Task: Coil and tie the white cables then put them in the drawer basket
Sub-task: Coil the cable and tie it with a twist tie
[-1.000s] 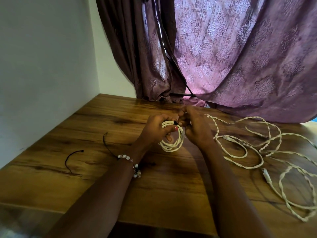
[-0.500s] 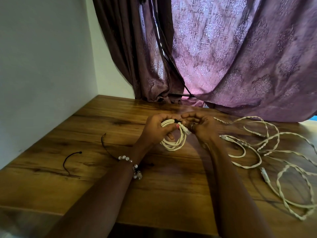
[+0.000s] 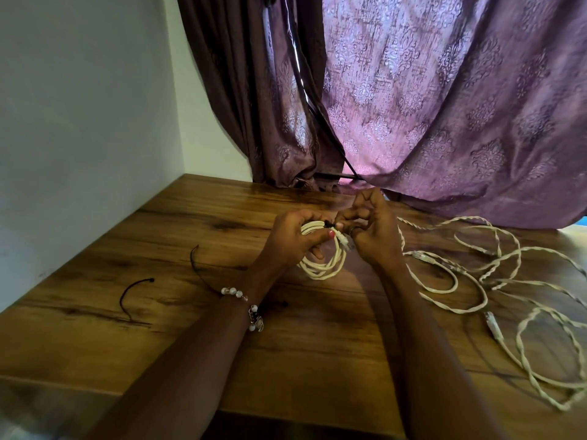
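White cord, wound into a coiled cable [image 3: 320,262], sits between both hands above the wooden worktop [image 3: 317,344], and this coil is the landmark for everything else in the head view, the only view. The left hand [image 3: 290,241] grips the coil's top with fingers and thumb curled round the strands. The right hand [image 3: 370,230], touching the coil's right side, pinches a small black tie [image 3: 328,223] at the bundle's top, with a plug end just below.

By my judgement, the coiling of this one cable is done and the tying is under way, not yet finished. Right of the coil, more loose white cables [image 3: 495,281] sprawl on the worktop, uncoiled and untied, so most of the work remains. Left of the coil lie two spare black ties: one near [image 3: 198,268], one farther out [image 3: 133,293].

No drawer basket shows anywhere (so nothing can be said of its contents). Behind the coil hangs a purple curtain [image 3: 444,122].
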`<state>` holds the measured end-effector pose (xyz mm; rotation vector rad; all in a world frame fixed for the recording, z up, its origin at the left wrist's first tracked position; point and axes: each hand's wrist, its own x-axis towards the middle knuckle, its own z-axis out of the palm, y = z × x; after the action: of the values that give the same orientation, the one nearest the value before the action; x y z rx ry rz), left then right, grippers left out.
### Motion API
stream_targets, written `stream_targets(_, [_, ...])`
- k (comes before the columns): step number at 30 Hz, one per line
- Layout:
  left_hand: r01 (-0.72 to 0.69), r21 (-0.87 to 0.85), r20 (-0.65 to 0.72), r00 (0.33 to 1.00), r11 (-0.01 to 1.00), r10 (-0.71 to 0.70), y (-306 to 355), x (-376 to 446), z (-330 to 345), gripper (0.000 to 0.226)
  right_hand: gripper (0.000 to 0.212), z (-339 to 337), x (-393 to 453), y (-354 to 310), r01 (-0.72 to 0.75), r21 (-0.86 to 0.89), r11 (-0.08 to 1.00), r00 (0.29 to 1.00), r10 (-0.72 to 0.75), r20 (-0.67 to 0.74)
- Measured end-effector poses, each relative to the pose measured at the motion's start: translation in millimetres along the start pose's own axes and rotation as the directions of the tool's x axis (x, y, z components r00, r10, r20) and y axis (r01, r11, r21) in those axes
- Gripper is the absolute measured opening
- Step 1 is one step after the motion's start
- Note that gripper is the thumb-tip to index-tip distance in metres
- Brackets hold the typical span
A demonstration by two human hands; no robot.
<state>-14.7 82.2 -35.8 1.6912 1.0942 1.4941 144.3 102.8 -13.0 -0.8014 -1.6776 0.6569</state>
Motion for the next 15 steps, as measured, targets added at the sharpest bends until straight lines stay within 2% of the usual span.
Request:
stream_targets(9, [-0.044, 0.047, -0.023, 0.999, 0.998, 0.045, -1, 0, -2, 0.017, 0.045, 7, -2, -2, -0.065, 0.072, 0.995, 0.995, 0.070, -0.069])
stream_targets(15, [-0.067, 0.089, -0.051, 0.996, 0.994, 0.072, -2, -1, 2, 0.018, 0.029, -3, -3, 0, -0.163, 0.142, 0.976, 0.986, 0.166, -0.011])
